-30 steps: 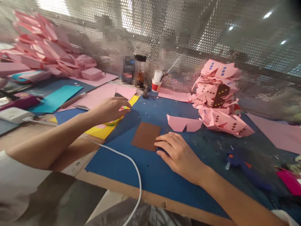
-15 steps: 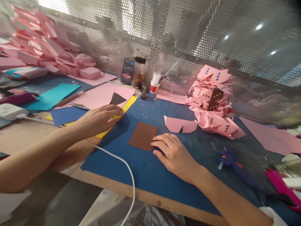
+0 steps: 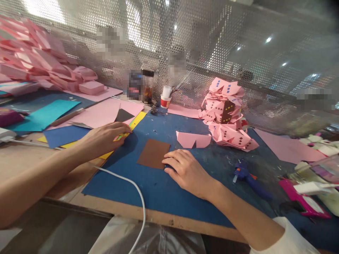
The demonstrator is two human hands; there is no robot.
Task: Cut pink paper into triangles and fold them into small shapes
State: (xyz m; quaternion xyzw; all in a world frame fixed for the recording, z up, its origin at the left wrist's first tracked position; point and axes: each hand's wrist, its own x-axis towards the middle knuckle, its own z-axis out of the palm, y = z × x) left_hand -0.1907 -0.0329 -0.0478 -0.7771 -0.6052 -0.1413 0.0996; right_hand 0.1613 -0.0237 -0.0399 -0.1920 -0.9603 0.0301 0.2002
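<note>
My left hand [image 3: 107, 138] rests over the edge of stacked coloured paper, its fingers curled downward. Yellow and green bits show beneath the fingers, but the fingertips and whatever they grip are hidden. Under and beyond it runs a yellow strip [image 3: 139, 119]. My right hand [image 3: 186, 171] lies on the blue mat [image 3: 116, 197], fingers loosely bent and the thumb apart. Its fingertips touch the right edge of a flat brown paper piece [image 3: 153, 153]. Just beyond is a notched pink paper piece [image 3: 194, 140].
A pink folded-paper stack with printed squares [image 3: 225, 116] stands at the back right. A blue glue gun [image 3: 247, 176] lies right of my arm. A white cable [image 3: 137, 187] crosses the mat's front. Also around are a red-and-white cup [image 3: 165, 102], a jar [image 3: 147, 88] and a pink paper heap [image 3: 39, 56].
The whole view has shifted, so most things appear farther left and more of the right side shows. Both hands keep nearly the same places relative to the papers.
</note>
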